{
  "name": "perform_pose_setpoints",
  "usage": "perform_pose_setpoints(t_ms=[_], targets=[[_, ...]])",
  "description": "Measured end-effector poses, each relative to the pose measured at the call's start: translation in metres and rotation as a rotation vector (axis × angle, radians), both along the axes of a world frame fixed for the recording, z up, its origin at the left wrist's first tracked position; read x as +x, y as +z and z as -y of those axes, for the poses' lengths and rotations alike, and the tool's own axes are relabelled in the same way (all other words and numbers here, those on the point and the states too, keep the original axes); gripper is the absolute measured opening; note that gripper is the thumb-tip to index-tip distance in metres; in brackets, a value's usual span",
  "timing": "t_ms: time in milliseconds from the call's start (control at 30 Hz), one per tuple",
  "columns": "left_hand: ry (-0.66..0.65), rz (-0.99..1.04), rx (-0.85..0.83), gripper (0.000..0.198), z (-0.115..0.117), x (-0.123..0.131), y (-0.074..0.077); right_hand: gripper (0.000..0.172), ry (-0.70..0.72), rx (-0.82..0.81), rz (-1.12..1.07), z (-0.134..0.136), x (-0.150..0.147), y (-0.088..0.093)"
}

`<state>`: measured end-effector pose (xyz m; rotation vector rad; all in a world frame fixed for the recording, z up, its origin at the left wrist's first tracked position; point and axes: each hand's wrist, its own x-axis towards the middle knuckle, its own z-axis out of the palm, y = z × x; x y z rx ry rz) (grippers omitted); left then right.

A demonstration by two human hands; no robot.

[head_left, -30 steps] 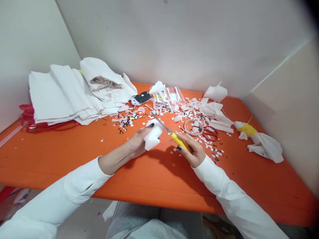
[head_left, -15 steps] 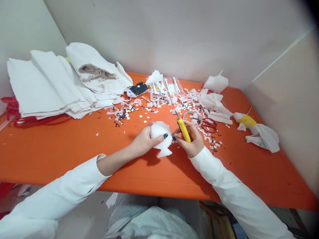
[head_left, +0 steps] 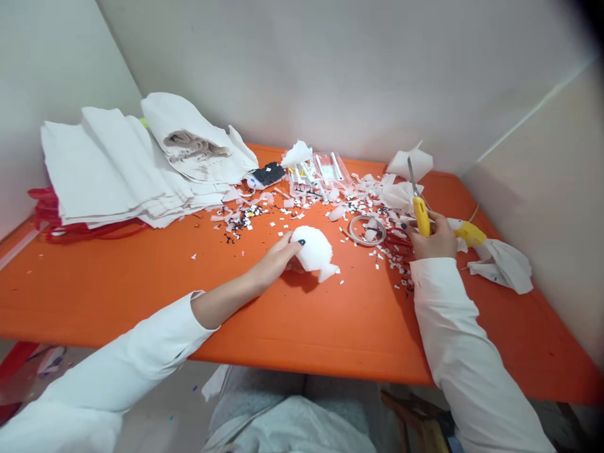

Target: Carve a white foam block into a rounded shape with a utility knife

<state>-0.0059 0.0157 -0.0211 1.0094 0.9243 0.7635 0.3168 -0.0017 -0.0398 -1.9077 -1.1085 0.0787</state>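
My left hand (head_left: 278, 257) grips a white foam piece (head_left: 312, 246) by its left side, thumb on top; the piece is rounded with a small flared tail. Over at the right, my right hand (head_left: 436, 236) is closed around a yellow utility knife (head_left: 421, 217), its blade extended and pointing up toward the wall. Beneath and beside that hand lie red-handled scissors (head_left: 399, 239), partly hidden by it. A roll of clear tape (head_left: 367, 231) rests between the two hands. Just right of the right hand is a yellow and white object (head_left: 470, 233) with white sheeting attached.
A stack of white sheets (head_left: 108, 170) covers the back left of the orange table (head_left: 236, 333), over red plastic (head_left: 47, 211). Small scraps are scattered across the middle. A clear case of white pens (head_left: 330, 168) and a black item (head_left: 267, 175) stand at the back.
My right hand has moved away from the foam piece to the right, carrying the utility knife over the scissors. The foam piece has turned in my left hand, its tail now pointing right.
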Motion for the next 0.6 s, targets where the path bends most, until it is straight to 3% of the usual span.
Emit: perform_pose_setpoints(t_ms=[100,200,333,467,600], targets=[[-0.013,0.055,-0.051,0.049,-0.001,-0.001,0.003,0.041,-0.177,-0.143,0.105,0.002,0.014,0.005],[-0.020,0.164,-0.146,0.046,-0.002,-0.002,0.007,0.037,-0.204,-0.130,0.108,0.006,0.016,0.010],[0.027,0.245,-0.180,0.038,-0.004,-0.002,0.006,0.044,-0.218,-0.053,0.017,0.007,0.016,0.012],[0.107,0.190,-0.116,0.037,-0.006,-0.002,0.002,0.045,-0.066,0.094,-0.165,0.001,0.003,0.003],[0.101,0.216,-0.142,0.050,-0.006,-0.003,0.005,0.048,0.145,0.168,-0.395,-0.001,-0.026,-0.007]])
